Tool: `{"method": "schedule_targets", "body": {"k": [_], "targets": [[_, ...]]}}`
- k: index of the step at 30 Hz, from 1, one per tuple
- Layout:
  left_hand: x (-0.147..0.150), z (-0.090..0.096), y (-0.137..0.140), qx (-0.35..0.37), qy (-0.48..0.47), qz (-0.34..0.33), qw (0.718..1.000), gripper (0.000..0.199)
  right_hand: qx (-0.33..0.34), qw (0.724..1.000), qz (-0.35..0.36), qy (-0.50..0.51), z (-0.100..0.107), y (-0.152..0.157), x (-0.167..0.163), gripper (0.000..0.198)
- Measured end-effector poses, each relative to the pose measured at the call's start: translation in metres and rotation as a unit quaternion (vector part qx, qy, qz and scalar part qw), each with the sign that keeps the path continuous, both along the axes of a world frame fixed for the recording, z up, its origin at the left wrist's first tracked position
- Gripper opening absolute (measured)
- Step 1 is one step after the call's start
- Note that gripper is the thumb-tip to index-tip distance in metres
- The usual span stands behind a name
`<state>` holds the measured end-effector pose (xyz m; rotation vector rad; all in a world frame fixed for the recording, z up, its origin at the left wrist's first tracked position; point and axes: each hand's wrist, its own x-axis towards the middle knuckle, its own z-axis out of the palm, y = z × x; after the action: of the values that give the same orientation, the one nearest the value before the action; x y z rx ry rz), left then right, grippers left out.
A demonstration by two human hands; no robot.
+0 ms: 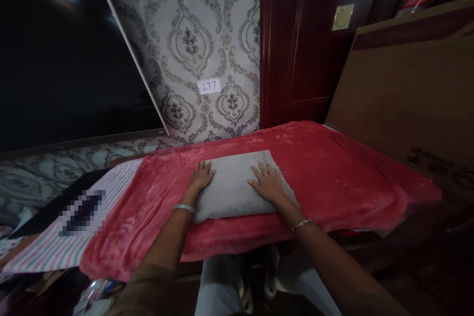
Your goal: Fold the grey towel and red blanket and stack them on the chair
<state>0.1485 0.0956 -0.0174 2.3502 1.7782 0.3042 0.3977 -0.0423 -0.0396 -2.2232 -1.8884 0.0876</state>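
A flat grey rectangle of what looks like plush cloth [233,182] lies on a red fleece blanket [326,173]. My left hand [203,176] rests on its left edge, palm down, with the fingers stretched toward the far side. On the right part of the grey cloth, my right hand [267,183] lies flat with its fingers spread. Neither hand grips anything. Whether the cloth is folded in layers cannot be told from here.
Left of the blanket lies a striped cloth [122,182] with a blurred patch. A large dark screen [74,59] stands at the back left. To the right leans a cardboard box [403,89]. A paper marked 277 [209,86] is on the patterned wall.
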Motion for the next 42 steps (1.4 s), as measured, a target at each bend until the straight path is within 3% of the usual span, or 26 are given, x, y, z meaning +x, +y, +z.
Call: {"method": "schedule_targets", "body": {"k": [5,8,12,16,25,35,39,42], "targets": [[-0.037,-0.016,-0.044,-0.004,-0.020,-0.019,1.000,0.059,0.005,1.000,0.001,0.004,-0.003,-0.002,0.001,0.066],[-0.051,-0.030,-0.075,0.008,-0.095,-0.023,0.995,0.060,0.001,1.000,0.003,0.002,-0.002,0.000,0.002,0.067],[-0.062,-0.047,-0.117,0.060,-0.227,0.007,0.972,0.056,-0.031,1.000,0.003,0.004,0.001,-0.003,0.006,0.066],[-0.070,-0.057,-0.145,0.095,-0.258,0.047,0.960,0.049,-0.026,0.999,0.024,-0.010,-0.005,-0.021,0.012,0.064],[-0.073,-0.043,-0.149,0.003,-0.263,0.015,0.965,0.027,0.039,0.998,0.027,-0.041,-0.019,-0.049,0.012,0.060],[-0.084,-0.038,-0.150,-0.038,-0.250,0.006,0.967,0.030,0.054,0.997,0.034,-0.052,-0.024,-0.049,0.014,0.060],[-0.089,-0.041,-0.148,0.005,-0.261,0.048,0.964,0.032,0.028,0.998,0.037,-0.038,-0.021,-0.045,0.015,0.061],[-0.079,-0.034,-0.149,0.087,-0.244,0.076,0.963,0.034,0.022,0.999,0.025,-0.023,-0.009,-0.040,0.010,0.062]]}}
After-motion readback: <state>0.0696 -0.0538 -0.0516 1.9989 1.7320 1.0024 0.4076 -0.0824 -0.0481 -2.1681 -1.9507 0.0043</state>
